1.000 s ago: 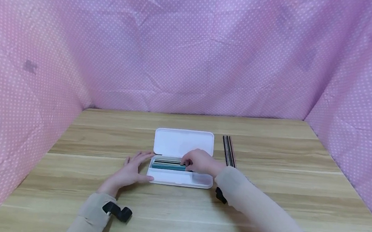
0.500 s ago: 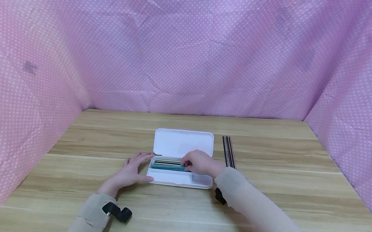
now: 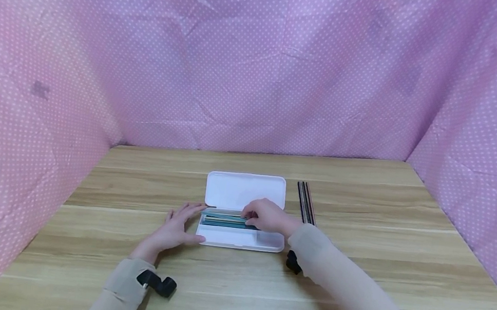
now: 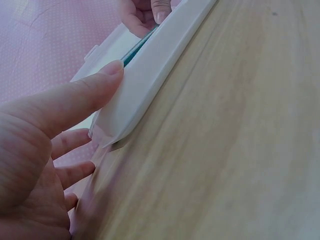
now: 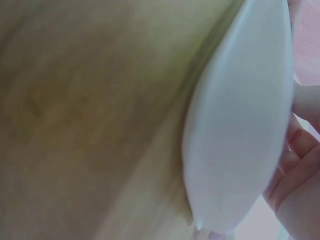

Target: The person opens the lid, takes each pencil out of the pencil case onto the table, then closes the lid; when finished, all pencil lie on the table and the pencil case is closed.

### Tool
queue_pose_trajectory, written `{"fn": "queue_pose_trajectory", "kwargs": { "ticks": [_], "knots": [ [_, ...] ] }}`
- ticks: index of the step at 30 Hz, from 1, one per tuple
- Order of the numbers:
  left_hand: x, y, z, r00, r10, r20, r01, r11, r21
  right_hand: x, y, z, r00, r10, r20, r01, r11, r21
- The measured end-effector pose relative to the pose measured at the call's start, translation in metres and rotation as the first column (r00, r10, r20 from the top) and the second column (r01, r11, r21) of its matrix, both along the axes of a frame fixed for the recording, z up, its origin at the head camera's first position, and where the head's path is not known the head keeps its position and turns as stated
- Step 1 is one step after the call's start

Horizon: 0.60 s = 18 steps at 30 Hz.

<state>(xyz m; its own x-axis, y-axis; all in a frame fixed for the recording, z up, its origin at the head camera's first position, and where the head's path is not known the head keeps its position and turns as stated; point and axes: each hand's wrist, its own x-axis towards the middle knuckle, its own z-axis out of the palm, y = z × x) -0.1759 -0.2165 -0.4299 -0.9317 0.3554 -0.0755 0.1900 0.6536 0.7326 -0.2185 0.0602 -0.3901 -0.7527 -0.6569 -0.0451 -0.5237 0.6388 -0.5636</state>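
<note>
A white pencil case (image 3: 223, 243) lies open on the wooden table, its lid (image 3: 246, 188) folded back. Several slim pencils (image 3: 223, 223) in teal, dark and pale tones lie lengthwise in its rear compartment. My right hand (image 3: 269, 216) reaches over the case and pinches a teal pencil (image 3: 222, 215), whose left end sits slightly above the others; the fingers cover its right end. At the case's left end, my left hand (image 3: 172, 229) is spread, thumb on the front corner and fingertips near the back corner. In the left wrist view, that thumb (image 4: 95, 90) rests against the white wall.
Several dark and reddish pencils (image 3: 306, 202) lie side by side on the table (image 3: 231, 297), right of the case, partly hidden by the right wrist. Pink dotted cloth (image 3: 258, 73) hangs behind the table and along both sides.
My right hand has risen slightly, and a teal pencil's left end now shows above the row, towards the back of the case. The left hand and the case have stayed put.
</note>
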Motion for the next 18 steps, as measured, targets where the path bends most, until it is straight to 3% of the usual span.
{"fn": "queue_pose_trajectory", "kwargs": {
  "ticks": [8,18],
  "knots": [
    [0.001,0.001,0.002,1.0,0.015,-0.001,-0.015,1.0,-0.016,0.0,0.001,-0.001,0.999,-0.032,0.007,0.033,0.998,-0.059],
    [0.001,0.0,0.0,1.0,-0.002,-0.004,0.002,1.0,-0.008,0.001,0.004,0.01,0.99,-0.096,0.101,0.112,0.979,-0.17]
  ]
}}
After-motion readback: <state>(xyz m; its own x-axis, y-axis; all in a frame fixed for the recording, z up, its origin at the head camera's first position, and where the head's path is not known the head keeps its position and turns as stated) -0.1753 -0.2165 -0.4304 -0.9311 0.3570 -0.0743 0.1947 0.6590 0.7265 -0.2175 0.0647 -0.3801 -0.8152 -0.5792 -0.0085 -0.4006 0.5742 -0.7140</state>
